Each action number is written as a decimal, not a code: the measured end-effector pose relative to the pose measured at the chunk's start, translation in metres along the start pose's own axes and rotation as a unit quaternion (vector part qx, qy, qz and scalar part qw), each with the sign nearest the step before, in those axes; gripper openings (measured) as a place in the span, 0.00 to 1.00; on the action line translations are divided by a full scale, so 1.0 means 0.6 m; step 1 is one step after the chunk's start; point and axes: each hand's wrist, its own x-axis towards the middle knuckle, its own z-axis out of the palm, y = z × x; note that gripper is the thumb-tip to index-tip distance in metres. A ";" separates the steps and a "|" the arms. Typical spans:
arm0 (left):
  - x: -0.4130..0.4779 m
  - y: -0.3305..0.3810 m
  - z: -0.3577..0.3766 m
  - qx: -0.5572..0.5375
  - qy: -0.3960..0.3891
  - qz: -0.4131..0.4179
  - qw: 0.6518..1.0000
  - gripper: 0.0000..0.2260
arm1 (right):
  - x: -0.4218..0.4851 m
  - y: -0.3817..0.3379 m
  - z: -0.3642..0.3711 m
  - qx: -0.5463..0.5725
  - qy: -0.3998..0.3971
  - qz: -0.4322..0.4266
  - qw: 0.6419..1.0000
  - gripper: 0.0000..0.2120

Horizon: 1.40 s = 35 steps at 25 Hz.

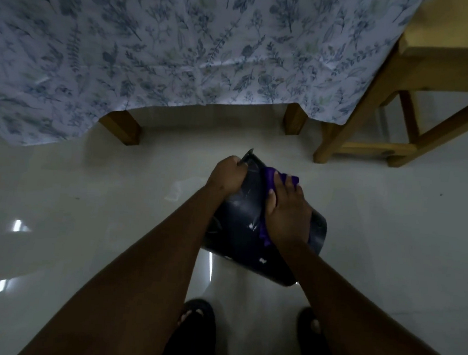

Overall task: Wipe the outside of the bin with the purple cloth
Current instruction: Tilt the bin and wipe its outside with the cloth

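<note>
A dark bin (240, 222) is tipped over in front of me, its rim pointing away toward the table and its base toward my feet. My left hand (226, 176) grips the rim at the far left. My right hand (287, 212) lies flat on the bin's upper side and presses the purple cloth (271, 180) against it. The cloth shows past my fingertips and along the thumb side of my palm; the rest is hidden under my hand. Small pale marks dot the bin's wall.
A table under a blue floral tablecloth (167, 46) stands ahead, two of its wooden legs (122, 126) showing. A wooden chair (394, 117) stands at the right. The floor (86, 193) is glossy pale tile. My feet in dark sandals (196, 323) are just below the bin.
</note>
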 end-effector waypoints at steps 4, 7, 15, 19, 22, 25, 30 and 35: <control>-0.078 -0.075 0.004 -0.003 -0.001 0.037 0.999 0.17 | 0.032 0.013 -0.003 0.028 -0.032 0.012 0.999 0.24; -0.057 -0.064 0.013 0.014 0.045 0.033 0.998 0.21 | 0.006 0.021 -0.010 -0.006 -0.027 -0.013 1.000 0.25; -0.029 -0.053 0.023 0.031 0.033 0.055 0.997 0.19 | 0.010 -0.001 0.002 -0.017 -0.002 -0.001 1.000 0.24; -0.002 -0.027 0.017 0.023 0.035 0.048 0.998 0.19 | -0.021 0.010 0.006 -0.022 0.033 0.027 0.999 0.25; -0.010 -0.049 0.027 0.035 0.031 0.054 0.997 0.17 | -0.119 -0.023 0.038 -0.057 0.014 -0.051 0.997 0.25; -0.011 -0.036 0.029 0.032 0.036 0.064 0.997 0.18 | -0.030 -0.022 0.027 -0.031 0.027 -0.027 0.999 0.24; 0.001 -0.001 0.023 0.070 0.055 0.032 0.996 0.18 | 0.040 0.007 -0.007 0.028 0.039 0.081 0.996 0.25; -0.004 -0.027 0.035 0.057 0.047 0.050 0.996 0.17 | -0.103 -0.037 0.034 0.003 0.065 0.038 0.997 0.24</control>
